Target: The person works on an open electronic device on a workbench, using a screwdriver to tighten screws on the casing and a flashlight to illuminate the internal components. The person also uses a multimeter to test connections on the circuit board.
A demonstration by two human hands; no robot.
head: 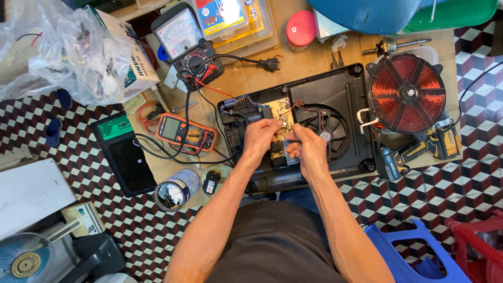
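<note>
Both hands, left hand [260, 137] and right hand [309, 149], rest on the circuit board [280, 112] inside the opened cooker base [346, 86]. The coil [406, 93] lies right of it, two multimeters [187, 132] left. A cordless drill [419, 149], probably, sits below the coil.

1. Left hand [260, 137] palm down, fingers curled, fingertips pinched together toward the right hand.
2. Right hand [309, 149] knuckles up, fingers bent, thumb tucked near the left fingertips.
3. Both forearms bare, converging forward from the body.

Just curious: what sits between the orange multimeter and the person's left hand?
In the head view, black and red test leads and the opened cooker's black casing lie between orange multimeter and left hand.
</note>
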